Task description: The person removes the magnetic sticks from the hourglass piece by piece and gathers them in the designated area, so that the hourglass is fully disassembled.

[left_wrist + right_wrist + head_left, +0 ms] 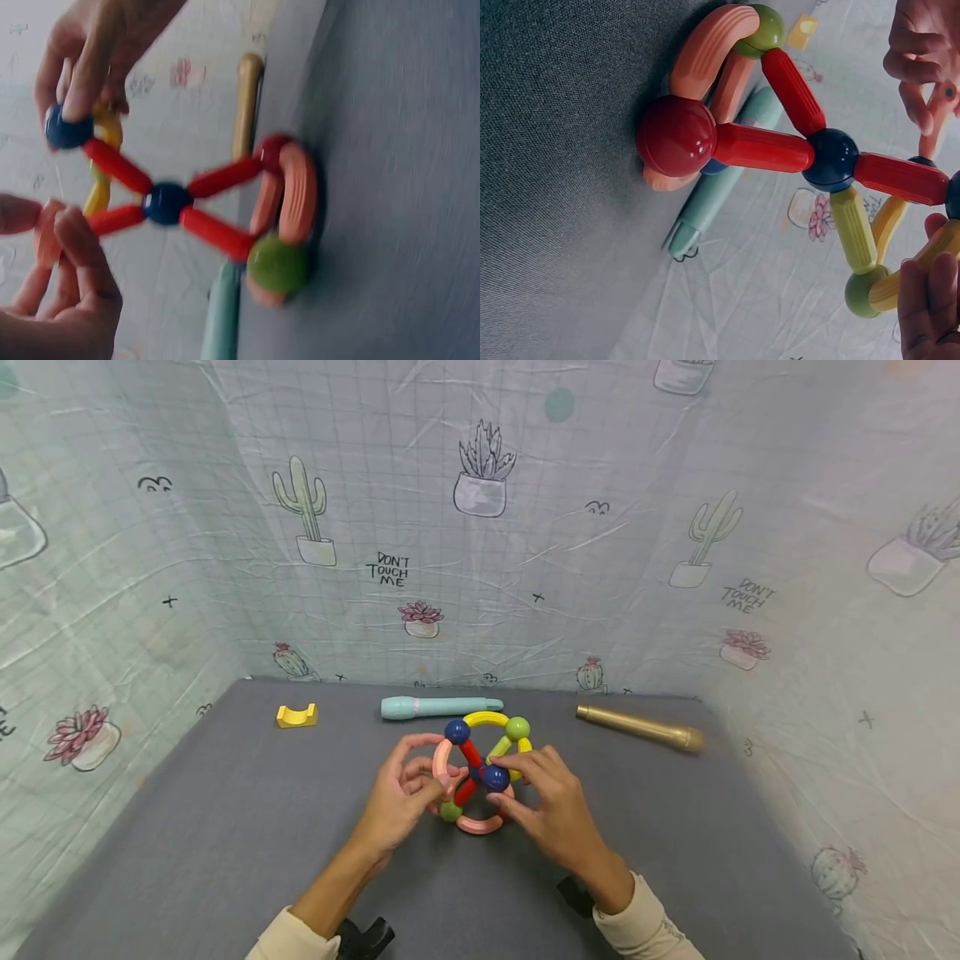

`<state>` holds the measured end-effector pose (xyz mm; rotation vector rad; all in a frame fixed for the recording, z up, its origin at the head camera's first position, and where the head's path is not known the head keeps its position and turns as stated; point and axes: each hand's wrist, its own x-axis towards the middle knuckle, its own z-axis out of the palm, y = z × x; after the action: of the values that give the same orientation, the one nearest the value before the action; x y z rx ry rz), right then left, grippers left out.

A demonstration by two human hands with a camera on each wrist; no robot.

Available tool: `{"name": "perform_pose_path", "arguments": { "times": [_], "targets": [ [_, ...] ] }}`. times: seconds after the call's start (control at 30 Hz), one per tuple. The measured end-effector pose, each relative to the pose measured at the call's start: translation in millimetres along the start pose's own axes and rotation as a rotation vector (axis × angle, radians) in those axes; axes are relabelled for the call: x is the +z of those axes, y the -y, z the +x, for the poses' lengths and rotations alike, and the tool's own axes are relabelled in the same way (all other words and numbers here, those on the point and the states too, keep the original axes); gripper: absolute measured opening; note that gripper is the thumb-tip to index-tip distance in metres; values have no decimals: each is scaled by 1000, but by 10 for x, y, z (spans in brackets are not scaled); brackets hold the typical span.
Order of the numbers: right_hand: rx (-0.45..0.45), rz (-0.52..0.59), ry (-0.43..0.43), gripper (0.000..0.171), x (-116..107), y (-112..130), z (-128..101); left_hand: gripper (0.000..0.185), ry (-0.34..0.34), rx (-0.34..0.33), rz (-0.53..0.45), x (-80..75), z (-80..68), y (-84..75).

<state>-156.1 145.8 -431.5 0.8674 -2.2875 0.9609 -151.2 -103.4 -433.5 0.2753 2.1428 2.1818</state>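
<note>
Your two hands are on the ball-and-rod toy point(480, 772), which sits mid-bench on the grey bench point(225, 827), its pink curved base pieces on the surface.

Your left hand point(397, 797) pinches a pink curved piece point(442, 764) on the toy's left side, thumb and fingers curled round it. In the left wrist view the fingertips point(75, 225) close on that pink piece right beside a red rod end.

Your right hand point(551, 806) grips the toy's right side, fingers curled, fingertips on a dark blue ball point(496, 777) near the yellow rods. The left wrist view shows it pinching that blue ball point(66, 129).

A central blue ball point(831, 159) joins the red rods and a yellow-green one; a red ball point(676, 135) and a green ball point(277, 264) sit at the base by the bench.

Behind the toy: a teal cylinder point(438, 706) just past it, a gold cylinder point(637, 727) to the right, a yellow block point(297, 716) to the left, well apart. Cactus-print cloth point(487, 527) walls it in.
</note>
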Motion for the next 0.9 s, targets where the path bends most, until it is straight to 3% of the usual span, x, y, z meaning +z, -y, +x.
{"name": "perform_pose_path", "arguments": {
  "times": [0.2,0.4,0.67,0.9],
  "targets": [
    [-4,10,6,51,-1,-3,4,52,90,48,157,-204,81,-33],
    [2,2,2,51,-9,3,1,51,162,107,264,-303,127,-62],
    [9,14,3,51,-18,5,4,49,90,13,287,-541,36,29],
    [17,17,11,50,-30,7,22,51,9,-60,374,-1026,-118,128]
  ]
}}
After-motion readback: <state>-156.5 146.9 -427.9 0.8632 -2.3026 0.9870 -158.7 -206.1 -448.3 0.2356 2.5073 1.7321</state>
